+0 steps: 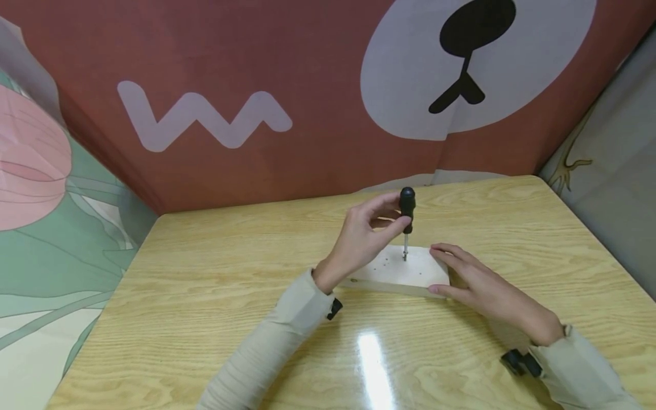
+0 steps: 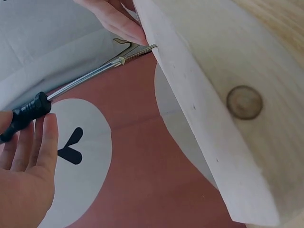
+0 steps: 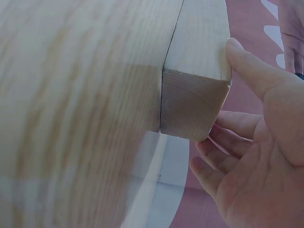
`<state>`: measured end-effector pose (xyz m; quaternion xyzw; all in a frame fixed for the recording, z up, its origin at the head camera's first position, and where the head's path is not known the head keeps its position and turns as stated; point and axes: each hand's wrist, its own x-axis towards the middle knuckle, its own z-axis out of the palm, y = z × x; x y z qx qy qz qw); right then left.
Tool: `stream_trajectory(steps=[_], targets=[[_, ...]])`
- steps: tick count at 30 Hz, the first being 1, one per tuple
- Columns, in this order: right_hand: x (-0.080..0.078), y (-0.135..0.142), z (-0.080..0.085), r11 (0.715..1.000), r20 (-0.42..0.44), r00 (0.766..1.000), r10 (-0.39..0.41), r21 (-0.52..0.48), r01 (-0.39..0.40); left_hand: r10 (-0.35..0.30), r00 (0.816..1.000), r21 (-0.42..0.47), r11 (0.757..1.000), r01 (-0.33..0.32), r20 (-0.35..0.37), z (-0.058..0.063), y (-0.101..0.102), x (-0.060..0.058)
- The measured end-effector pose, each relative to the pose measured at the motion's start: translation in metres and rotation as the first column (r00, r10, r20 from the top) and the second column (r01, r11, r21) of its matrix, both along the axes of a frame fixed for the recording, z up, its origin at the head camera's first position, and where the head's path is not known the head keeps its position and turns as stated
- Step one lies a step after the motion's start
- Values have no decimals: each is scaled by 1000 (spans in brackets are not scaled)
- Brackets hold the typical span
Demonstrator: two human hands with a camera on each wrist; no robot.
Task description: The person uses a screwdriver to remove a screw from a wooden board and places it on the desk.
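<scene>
A pale wooden block lies on the table, with several small dark holes in its top face. My left hand holds a black-handled screwdriver upright above it, thumb and fingers around the handle. In the left wrist view, the shaft of the screwdriver meets the head of a brass-coloured screw, whose point is in the block's face and whose thread largely shows. Across the block's right end, my right hand grips it, thumb at the near edge and fingers at the far edge.
The wood-grain table extends around the block on all sides. Behind it hangs a red-brown printed cloth, with more printed cloth at the left and right. Small black devices sit at both wrists, under the beige sleeves.
</scene>
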<state>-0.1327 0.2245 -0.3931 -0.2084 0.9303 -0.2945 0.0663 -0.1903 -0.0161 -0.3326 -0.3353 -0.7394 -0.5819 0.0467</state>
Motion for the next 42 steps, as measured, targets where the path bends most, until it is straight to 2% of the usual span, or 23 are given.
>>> stream_trajectory(steps=[8, 17, 29, 36, 42], targets=[[0, 0, 1, 1000, 7, 1000, 0, 2, 0, 27, 1000, 10, 1000, -27, -11, 1, 2, 0], [0, 0, 0, 1000, 9, 1000, -4, 5, 4, -4, 999, 32, 1000, 3, 40, -3, 1, 2], [0, 0, -1, 1000, -13, 1000, 6, 0, -6, -9, 999, 63, 998, 6, 43, -3, 3, 1], [0, -1, -1, 1000, -6, 1000, 4, -2, -4, -34, 997, 80, 996, 29, 63, -4, 3, 2], [0, 0, 0, 1000, 8, 1000, 4, -7, -4, -47, 998, 77, 996, 44, 43, -4, 3, 1]])
